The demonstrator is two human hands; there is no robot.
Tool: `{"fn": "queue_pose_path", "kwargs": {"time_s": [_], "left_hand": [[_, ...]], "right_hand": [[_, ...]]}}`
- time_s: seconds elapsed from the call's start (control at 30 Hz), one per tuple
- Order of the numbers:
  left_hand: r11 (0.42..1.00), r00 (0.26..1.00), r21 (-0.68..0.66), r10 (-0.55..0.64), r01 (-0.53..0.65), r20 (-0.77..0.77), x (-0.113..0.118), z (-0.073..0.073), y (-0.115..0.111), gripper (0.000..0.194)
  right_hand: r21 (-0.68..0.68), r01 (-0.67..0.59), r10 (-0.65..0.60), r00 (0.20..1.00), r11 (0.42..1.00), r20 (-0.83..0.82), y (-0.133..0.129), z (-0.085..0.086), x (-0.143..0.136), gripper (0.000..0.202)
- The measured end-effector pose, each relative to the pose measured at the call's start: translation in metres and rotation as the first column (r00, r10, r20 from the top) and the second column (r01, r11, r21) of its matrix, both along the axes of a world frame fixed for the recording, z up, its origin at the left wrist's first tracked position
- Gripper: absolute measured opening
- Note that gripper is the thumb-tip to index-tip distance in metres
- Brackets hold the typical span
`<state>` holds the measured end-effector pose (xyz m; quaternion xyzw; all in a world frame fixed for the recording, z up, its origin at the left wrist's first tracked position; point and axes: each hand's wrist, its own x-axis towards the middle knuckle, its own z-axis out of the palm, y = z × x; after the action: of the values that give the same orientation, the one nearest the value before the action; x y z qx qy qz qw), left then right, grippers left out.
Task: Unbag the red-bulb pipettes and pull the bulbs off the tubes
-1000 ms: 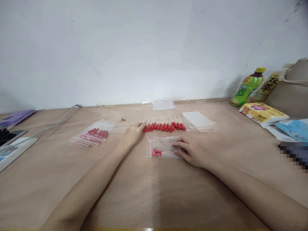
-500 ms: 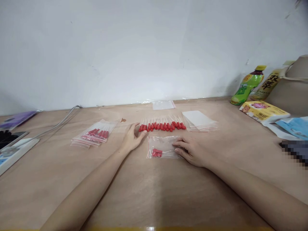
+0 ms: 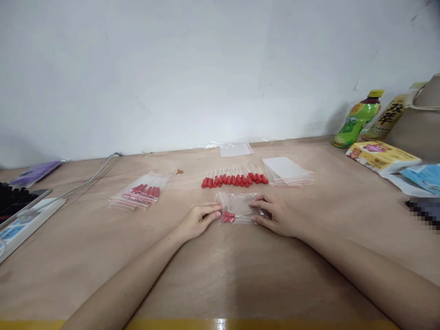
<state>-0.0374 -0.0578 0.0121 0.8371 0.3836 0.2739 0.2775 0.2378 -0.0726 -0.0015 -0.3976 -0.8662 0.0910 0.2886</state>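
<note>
A clear zip-lock bag lies flat on the table between my hands, its red-lined zip edge towards the left. Inside it are a few thin pale sticks with red tips. At the zip edge, my left hand is closed, thumb and fingers together on the bag's corner. My right hand grips the other end, fingertips and thumb on the plastic. Just beyond the bag, several loose red-tipped sticks lie in a row, red ends towards me.
Filled zip-lock bags are piled at the left, flat unfilled bags at the right. Another flat bag lies near the wall. A power strip with a grey cable sits far left. Drink bottles and a yellow tissue pack stand right.
My left hand has left the row of red-tipped sticks, come towards me and closed on the bag's zip edge. My right hand has stayed at the bag's right end.
</note>
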Motion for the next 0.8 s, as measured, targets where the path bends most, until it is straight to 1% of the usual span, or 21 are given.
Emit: {"fn": "queue_pose_path", "kwargs": {"time_s": [0.13,0.27,0.37,0.43,0.53,0.63,0.7,0.8], "left_hand": [[0.997,0.999,-0.057,-0.052,0.052,0.003,-0.001,-0.001,0.004,0.032],[0.988,0.992,-0.123,-0.102,0.092,-0.08,0.004,0.009,0.003,0.036],[0.981,0.973,-0.075,-0.188,0.18,-0.132,0.01,0.018,0.0,0.038],[0.977,0.968,-0.007,-0.214,0.215,-0.129,0.013,0.022,-0.003,0.032],[0.983,0.98,0.073,-0.156,0.166,-0.124,0.017,0.022,-0.009,0.019],[0.99,0.989,0.105,-0.081,0.094,-0.125,0.018,0.017,-0.014,0.015],[0.996,0.994,0.062,-0.056,0.061,-0.09,0.017,0.011,-0.014,0.016],[0.996,0.999,-0.089,-0.015,0.018,0.032,0.014,0.002,-0.011,0.019]], "right_hand": [[0.008,0.0,0.0,1.0,1.0,0.007,0.0,-0.001,0.0,0.033],[0.004,0.01,-0.01,1.0,1.0,0.02,0.001,-0.003,0.001,0.032],[0.002,0.008,-0.008,1.0,1.0,0.008,0.001,-0.003,0.001,0.031],[0.008,0.002,-0.002,1.0,1.0,-0.009,0.001,-0.003,0.0,0.031],[0.018,0.005,-0.005,1.0,1.0,-0.013,0.001,-0.003,0.0,0.032],[0.013,0.013,-0.013,1.0,1.0,0.003,0.001,-0.003,0.0,0.032],[0.013,0.014,-0.014,1.0,1.0,0.0,0.001,-0.003,0.001,0.032],[0.008,0.01,-0.01,1.0,1.0,-0.003,0.0,-0.004,0.001,0.033]]}}
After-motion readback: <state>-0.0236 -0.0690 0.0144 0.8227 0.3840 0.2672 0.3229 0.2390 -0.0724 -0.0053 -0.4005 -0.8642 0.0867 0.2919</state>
